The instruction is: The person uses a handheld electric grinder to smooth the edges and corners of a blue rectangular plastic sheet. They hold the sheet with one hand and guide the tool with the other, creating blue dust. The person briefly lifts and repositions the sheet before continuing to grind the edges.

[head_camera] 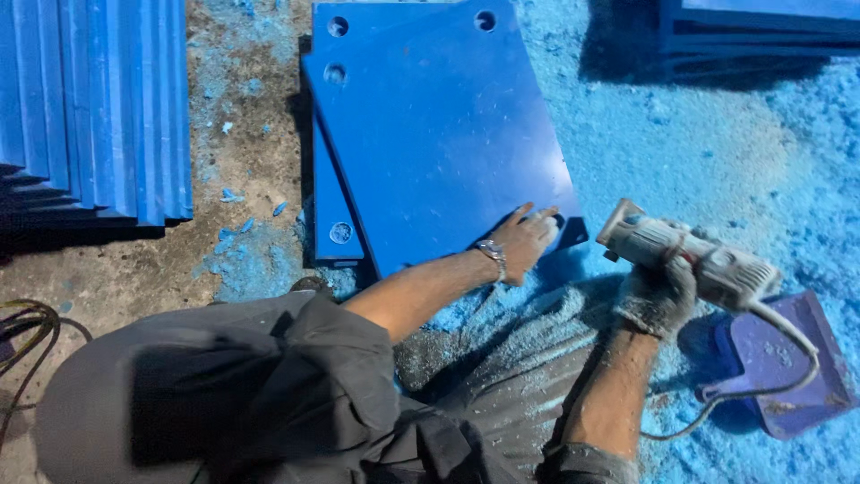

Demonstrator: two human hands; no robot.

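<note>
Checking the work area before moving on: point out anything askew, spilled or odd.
Blue shavings cover the floor. The top blue panel lies skewed on the panel beneath. The left hand presses its corner; the gloved right hand holds a power tool.

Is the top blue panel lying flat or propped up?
Flat: the top panel lies on another panel, with the left hand on its corner.

Workshop floor indicated: bare concrete is covered in blue shavings point(717, 152); drilled blue plastic sheets point(439, 134) are stacked about, with a corded power tool point(690, 255) in use.
</note>
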